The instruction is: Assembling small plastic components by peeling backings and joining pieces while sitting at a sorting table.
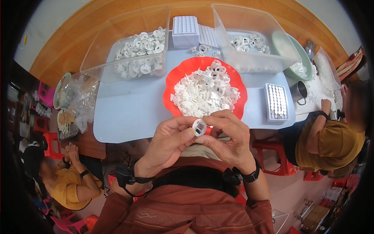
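Observation:
Between the fingertips of both hands is a small round white plastic part (200, 127) with a dark spot inside its ring. My left hand (168, 142) pinches it from the left, thumb and forefinger on its edge. From the right, my right hand (230, 134) grips the same part with thumb and forefinger. The hands are just in front of the table's near edge. Right beyond them stands a red scalloped bowl (170, 78), heaped with loose white plastic pieces (206, 91), flat bits and ring-shaped ones.
On the blue table (120, 117) stand two clear bins (87, 58) holding white parts. White gridded trays (185, 37) are stacked between them. To the right are a tray of silvery discs (277, 102) and a metal mug (298, 92). People sit on both sides.

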The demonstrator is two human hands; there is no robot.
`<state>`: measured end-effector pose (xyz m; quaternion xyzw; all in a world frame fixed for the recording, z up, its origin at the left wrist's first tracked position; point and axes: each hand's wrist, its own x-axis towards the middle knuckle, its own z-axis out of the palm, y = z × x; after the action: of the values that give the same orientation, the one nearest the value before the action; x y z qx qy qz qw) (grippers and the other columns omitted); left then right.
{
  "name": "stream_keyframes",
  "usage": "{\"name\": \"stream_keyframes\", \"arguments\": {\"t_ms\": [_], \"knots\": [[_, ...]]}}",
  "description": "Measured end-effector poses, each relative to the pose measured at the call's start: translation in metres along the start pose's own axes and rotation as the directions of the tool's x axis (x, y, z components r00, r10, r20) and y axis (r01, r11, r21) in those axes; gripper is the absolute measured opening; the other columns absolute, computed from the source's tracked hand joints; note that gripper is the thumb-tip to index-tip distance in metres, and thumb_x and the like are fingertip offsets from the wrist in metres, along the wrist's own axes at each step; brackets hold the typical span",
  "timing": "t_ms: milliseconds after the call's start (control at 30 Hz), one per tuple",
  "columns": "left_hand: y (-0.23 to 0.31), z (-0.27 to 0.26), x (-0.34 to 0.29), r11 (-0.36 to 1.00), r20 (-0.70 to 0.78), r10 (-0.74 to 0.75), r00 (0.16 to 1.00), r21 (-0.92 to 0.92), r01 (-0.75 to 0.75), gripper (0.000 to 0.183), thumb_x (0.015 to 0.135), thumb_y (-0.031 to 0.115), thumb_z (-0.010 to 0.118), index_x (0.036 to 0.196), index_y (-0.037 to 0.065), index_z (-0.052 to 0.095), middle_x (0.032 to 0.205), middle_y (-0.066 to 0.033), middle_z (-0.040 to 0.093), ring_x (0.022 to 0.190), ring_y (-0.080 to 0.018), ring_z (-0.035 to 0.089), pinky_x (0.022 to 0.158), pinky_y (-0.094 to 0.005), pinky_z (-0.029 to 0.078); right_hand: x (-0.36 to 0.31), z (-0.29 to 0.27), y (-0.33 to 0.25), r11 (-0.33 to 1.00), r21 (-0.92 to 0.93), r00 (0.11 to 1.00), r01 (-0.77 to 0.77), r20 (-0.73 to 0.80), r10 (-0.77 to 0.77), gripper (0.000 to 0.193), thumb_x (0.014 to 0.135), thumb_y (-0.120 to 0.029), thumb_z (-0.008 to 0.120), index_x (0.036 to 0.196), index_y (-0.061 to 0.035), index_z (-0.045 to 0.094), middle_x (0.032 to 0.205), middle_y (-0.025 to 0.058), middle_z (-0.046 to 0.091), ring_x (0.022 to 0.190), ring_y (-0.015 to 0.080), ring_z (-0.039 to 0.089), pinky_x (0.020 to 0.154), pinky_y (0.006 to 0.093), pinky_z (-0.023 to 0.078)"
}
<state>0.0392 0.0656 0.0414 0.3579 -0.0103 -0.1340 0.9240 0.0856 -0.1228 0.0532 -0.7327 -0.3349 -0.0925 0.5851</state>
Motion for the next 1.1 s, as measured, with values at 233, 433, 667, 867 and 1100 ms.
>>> {"name": "stream_keyframes", "arguments": {"t_ms": [233, 433, 667, 867, 1100], "knots": [[0.001, 0.001, 0.0, 1.0, 0.033, -0.026, 0.999, -0.005, 0.026, 0.028, 0.1, 0.01, 0.061, 0.125, -0.002, 0.06, 0.118, -0.0123, 0.066, 0.109, -0.0193, 0.065, 0.096, -0.0335, 0.054, -0.001, 0.0, -0.001, 1.0, 0.01, 0.999, -0.012, -0.03, 0.012, 0.039, 0.073, -0.012, 0.088, 0.107, -0.0036, 0.07, 0.094, 0.008, 0.066, 0.057, 0.0094, 0.058, 0.048, 0.0245, 0.046], [-0.003, 0.003, -0.001, 1.0, 0.054, -0.008, 0.999, 0.001, 0.008, 0.029, 0.102, 0.013, 0.057, 0.127, -0.002, 0.058, 0.12, -0.0115, 0.065, 0.111, -0.0189, 0.064, 0.096, -0.0331, 0.054, -0.003, -0.001, -0.001, 1.0, 0.008, 0.999, 0.003, -0.044, -0.002, 0.039, 0.071, -0.014, 0.089, 0.102, -0.0044, 0.067, 0.09, 0.007, 0.066, 0.056, 0.009, 0.057, 0.046, 0.024, 0.044], [-0.006, 0.007, -0.001, 1.0, 0.082, -0.028, 0.996, 0.006, 0.028, 0.034, 0.104, 0.016, 0.055, 0.132, -0.002, 0.055, 0.123, -0.012, 0.063, 0.114, -0.0195, 0.062, 0.099, -0.0341, 0.052, -0.007, -0.003, 0.001, 1.0, 0.03, 0.998, 0.001, -0.06, 0.001, 0.038, 0.071, -0.015, 0.09, 0.098, -0.0048, 0.066, 0.089, 0.0073, 0.066, 0.056, 0.0096, 0.057, 0.046, 0.0244, 0.044], [-0.008, 0.008, -0.001, 0.999, 0.083, -0.04, 0.996, 0.025, 0.038, 0.035, 0.104, 0.016, 0.055, 0.133, -0.002, 0.053, 0.124, -0.0121, 0.062, 0.114, -0.0197, 0.062, 0.1, -0.0346, 0.052, -0.009, -0.005, 0.001, 0.999, 0.036, 0.998, -0.013, -0.054, 0.015, 0.037, 0.072, -0.016, 0.089, 0.098, -0.0053, 0.065, 0.089, 0.0071, 0.065, 0.056, 0.0099, 0.057, 0.048, 0.0249, 0.045], [-0.01, 0.007, 0.001, 0.998, 0.069, -0.061, 0.996, -0.011, 0.062, 0.033, 0.103, 0.017, 0.056, 0.131, -0.001, 0.056, 0.122, -0.011, 0.063, 0.111, -0.0178, 0.063, 0.096, -0.0332, 0.053, -0.012, -0.01, -0.002, 0.999, 0.033, 0.998, -0.034, -0.049, 0.035, 0.035, 0.074, -0.014, 0.088, 0.1, -0.0054, 0.067, 0.09, 0.0068, 0.066, 0.058, 0.0109, 0.059, 0.049, 0.0253, 0.046]]}}
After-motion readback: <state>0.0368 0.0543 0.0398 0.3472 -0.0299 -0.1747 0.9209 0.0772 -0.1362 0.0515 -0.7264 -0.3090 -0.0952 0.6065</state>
